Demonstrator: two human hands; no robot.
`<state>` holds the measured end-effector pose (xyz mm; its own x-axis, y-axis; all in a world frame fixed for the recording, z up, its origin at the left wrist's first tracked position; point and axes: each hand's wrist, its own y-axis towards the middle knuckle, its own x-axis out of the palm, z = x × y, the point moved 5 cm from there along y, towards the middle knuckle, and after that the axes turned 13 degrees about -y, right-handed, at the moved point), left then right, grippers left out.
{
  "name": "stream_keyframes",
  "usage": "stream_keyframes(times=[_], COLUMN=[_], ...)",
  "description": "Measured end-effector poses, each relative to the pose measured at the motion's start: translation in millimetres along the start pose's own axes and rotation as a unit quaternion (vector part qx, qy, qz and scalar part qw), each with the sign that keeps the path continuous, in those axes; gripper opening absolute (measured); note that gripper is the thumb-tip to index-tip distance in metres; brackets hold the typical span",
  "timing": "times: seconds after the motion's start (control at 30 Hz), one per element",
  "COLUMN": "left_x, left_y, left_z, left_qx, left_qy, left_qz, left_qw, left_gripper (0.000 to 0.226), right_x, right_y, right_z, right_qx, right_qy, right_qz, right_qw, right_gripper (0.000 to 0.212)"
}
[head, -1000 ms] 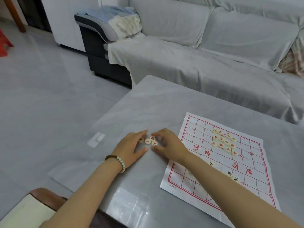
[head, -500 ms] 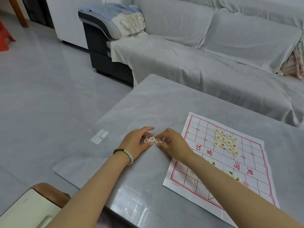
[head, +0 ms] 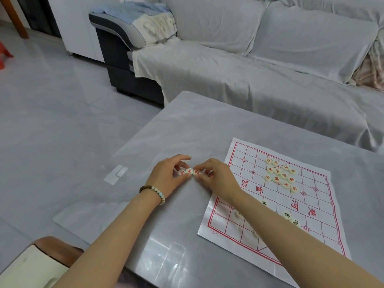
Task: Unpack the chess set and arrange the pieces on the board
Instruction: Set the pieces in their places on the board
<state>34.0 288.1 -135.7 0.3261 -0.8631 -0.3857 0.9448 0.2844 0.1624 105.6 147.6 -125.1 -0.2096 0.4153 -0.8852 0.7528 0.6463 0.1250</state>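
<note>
Gathering a few cream round red-lettered chess discs (head: 188,171), centre frame, off the white red-lined paper board (head: 328,194); my left hand (head: 166,176) and right hand (head: 217,179) both pinch them. Next, likely: lift onto board intersections.

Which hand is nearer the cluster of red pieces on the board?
Right. The right hand lies at the board's left edge, short of the cluster; the left hand is farther left, off the board. Both pinch loose pieces between them.
</note>
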Motion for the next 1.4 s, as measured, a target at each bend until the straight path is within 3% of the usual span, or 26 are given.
stream_keyframes(times=[0.17, 0.4, 0.7, 1.0, 1.2, 1.3, 1.4], left_x=[27.4, 118.2, 189.5, 187.0, 155.2, 138.4, 130.6], left_y=[19.0, 62.3, 106.5, 89.0, 32.2, -15.0, -50.9], left_z=[27.6, 62.5, 64.1, 64.8, 68.9, 69.0, 62.6], left_qx=[0.014, 0.021, 0.015, 0.014, 0.01, -0.006, -0.015], left_qy=[-0.031, -0.048, 0.048, 0.016, 0.096, 0.115, 0.143], left_qz=[0.002, -0.077, -0.144, -0.108, -0.117, -0.12, -0.123], left_qw=[0.999, 0.996, 0.988, 0.994, 0.988, 0.986, 0.982], left_gripper=[0.037, 0.035, 0.036, 0.037, 0.053, 0.068, 0.076], right_x=[-34.6, -97.8, -137.9, -122.4, -124.8, -111.8, -95.3], right_y=[-6.3, -37.2, -91.0, -100.1, -157.0, -202.4, -233.4], right_z=[35.1, 139.9, 239.0, 235.6, 205.9, 183.7, 166.5], right_qx=[0.033, 0.123, 0.205, 0.192, 0.243, 0.245, 0.224], right_qy=[0.009, -0.017, -0.062, -0.051, 0.022, 0.036, -0.04], right_qz=[0.048, 0.085, 0.081, 0.094, 0.145, 0.13, 0.066], right_qw=[0.998, 0.989, 0.973, 0.975, 0.959, 0.96, 0.972], right_gripper=[0.021, 0.02, 0.019, 0.024, 0.026, 0.032, 0.047])
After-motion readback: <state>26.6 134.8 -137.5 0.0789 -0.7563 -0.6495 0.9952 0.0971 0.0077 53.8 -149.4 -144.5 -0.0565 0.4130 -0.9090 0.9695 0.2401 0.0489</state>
